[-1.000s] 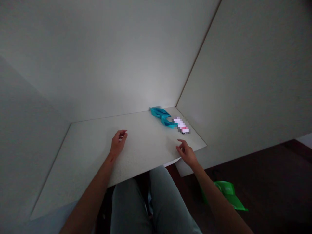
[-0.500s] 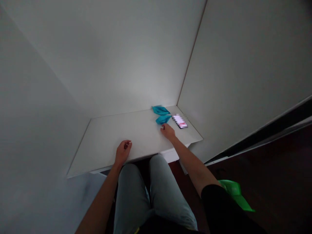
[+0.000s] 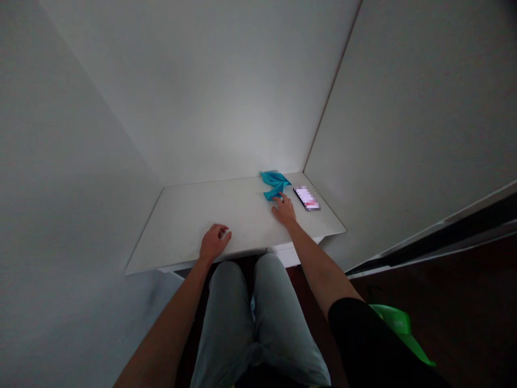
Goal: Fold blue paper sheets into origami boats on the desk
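Observation:
Two folded teal paper pieces point(image 3: 274, 184) lie at the far right of the white desk point(image 3: 189, 215), near the wall corner. My right hand point(image 3: 285, 209) is stretched out to them, and its fingertips touch the nearer piece. Whether it grips the paper or only touches it is unclear. My left hand point(image 3: 215, 242) rests on the desk near the front edge with its fingers curled loosely and nothing in them. A phone point(image 3: 307, 198) with a lit screen lies just right of the paper.
White walls close in the desk on the left, back and right. My knees in grey trousers point(image 3: 250, 312) sit under the front edge. A green object point(image 3: 398, 328) lies on the dark floor to the right.
My right hand has reached from the desk's front edge to the teal paper. The nearer piece has shifted against the farther one. My left hand has drawn back toward the front edge.

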`<action>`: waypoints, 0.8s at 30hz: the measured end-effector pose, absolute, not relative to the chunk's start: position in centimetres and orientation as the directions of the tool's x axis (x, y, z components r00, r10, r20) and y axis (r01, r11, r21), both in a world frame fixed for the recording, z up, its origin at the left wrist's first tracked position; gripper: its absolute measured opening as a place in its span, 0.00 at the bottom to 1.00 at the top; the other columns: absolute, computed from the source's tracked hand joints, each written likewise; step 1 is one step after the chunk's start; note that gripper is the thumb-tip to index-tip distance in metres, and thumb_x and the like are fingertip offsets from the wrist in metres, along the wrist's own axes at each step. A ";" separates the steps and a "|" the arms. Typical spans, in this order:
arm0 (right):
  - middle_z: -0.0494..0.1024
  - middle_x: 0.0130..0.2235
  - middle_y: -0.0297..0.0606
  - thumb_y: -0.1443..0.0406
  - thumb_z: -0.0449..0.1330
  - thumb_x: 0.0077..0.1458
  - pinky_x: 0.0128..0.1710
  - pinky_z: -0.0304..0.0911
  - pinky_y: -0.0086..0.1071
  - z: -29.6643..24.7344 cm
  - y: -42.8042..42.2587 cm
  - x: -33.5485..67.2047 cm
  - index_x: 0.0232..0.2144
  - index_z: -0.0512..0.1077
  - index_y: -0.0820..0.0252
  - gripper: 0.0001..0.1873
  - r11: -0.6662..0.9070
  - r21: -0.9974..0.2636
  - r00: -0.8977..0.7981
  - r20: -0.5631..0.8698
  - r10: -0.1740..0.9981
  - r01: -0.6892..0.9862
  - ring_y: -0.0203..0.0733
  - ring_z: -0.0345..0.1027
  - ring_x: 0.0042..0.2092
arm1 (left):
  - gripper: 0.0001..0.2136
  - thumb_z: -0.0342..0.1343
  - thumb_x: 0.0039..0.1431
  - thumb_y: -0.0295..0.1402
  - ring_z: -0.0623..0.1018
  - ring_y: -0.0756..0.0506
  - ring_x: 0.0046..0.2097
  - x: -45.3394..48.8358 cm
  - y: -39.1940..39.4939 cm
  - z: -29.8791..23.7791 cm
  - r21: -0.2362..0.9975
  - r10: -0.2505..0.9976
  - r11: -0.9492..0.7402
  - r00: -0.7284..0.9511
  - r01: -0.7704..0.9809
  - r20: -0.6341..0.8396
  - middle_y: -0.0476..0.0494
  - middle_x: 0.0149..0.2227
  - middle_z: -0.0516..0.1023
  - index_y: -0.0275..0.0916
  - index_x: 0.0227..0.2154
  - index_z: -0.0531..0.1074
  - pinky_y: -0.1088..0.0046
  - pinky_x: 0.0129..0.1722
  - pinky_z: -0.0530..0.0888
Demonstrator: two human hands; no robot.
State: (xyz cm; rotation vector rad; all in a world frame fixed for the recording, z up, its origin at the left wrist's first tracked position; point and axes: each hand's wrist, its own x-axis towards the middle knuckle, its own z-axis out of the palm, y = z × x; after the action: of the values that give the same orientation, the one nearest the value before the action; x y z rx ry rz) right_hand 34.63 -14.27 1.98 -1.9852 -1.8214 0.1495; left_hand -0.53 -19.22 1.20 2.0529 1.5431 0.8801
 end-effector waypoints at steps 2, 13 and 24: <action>0.65 0.74 0.57 0.65 0.59 0.69 0.70 0.59 0.50 1.8 -14.0 34.6 0.66 0.72 0.63 0.26 -0.028 -0.385 0.116 0.206 0.972 0.922 0.60 0.63 0.68 | 0.10 0.59 0.65 0.41 0.79 0.42 0.40 -0.5 -19.2 1.2 0.650 0.954 -0.298 0.186 0.700 0.236 0.42 0.43 0.80 0.42 0.43 0.78 0.62 0.49 0.78; 0.78 0.60 0.58 0.70 0.56 0.66 0.67 0.66 0.47 0.3 -13.7 34.9 0.60 0.71 0.66 0.21 0.177 -0.447 -0.047 0.288 0.956 0.877 0.58 0.71 0.62 | 0.13 0.60 0.65 0.40 0.77 0.44 0.38 -0.7 -18.7 -0.2 0.627 0.935 -0.343 0.187 0.700 0.303 0.43 0.45 0.77 0.42 0.50 0.76 0.62 0.46 0.78; 0.81 0.57 0.49 0.67 0.55 0.68 0.63 0.72 0.48 -2.2 -14.9 31.0 0.57 0.72 0.56 0.17 0.513 -0.582 -0.292 0.435 0.852 0.630 0.52 0.76 0.60 | 0.12 0.56 0.72 0.40 0.78 0.43 0.40 -1.1 -18.8 0.0 0.668 0.943 -0.322 0.163 0.671 0.291 0.42 0.44 0.78 0.41 0.51 0.75 0.62 0.48 0.77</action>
State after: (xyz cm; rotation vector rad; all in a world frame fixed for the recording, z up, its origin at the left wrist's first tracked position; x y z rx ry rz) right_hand 30.96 -14.86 -2.20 -1.2071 -2.0297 0.3898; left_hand -1.09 -18.83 0.03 2.0618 1.5326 0.9643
